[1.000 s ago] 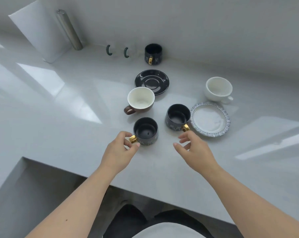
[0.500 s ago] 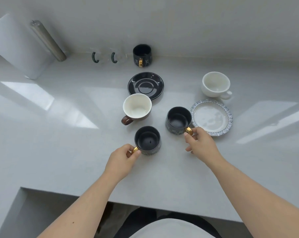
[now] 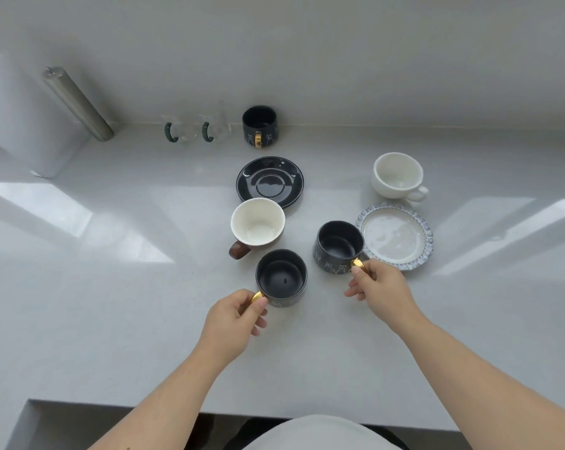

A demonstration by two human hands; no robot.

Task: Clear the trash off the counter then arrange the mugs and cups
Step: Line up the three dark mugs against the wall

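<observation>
Pinching gold handles, the left hand (image 3: pixel 232 315) and right hand (image 3: pixel 376 284) each hold a dark mug (image 3: pixel 281 277) near the black saucer (image 3: pixel 270 182); no trash shows, so only arranging seems left.

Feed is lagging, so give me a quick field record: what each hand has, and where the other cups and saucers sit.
left hand: pinching gold handle of near black mug
right hand: pinching gold handle of right black mug
third black mug: at back wall, untouched
brown mug: front of black saucer
white cup: behind patterned saucer
glass cups: two, back wall
trash: none visible
</observation>
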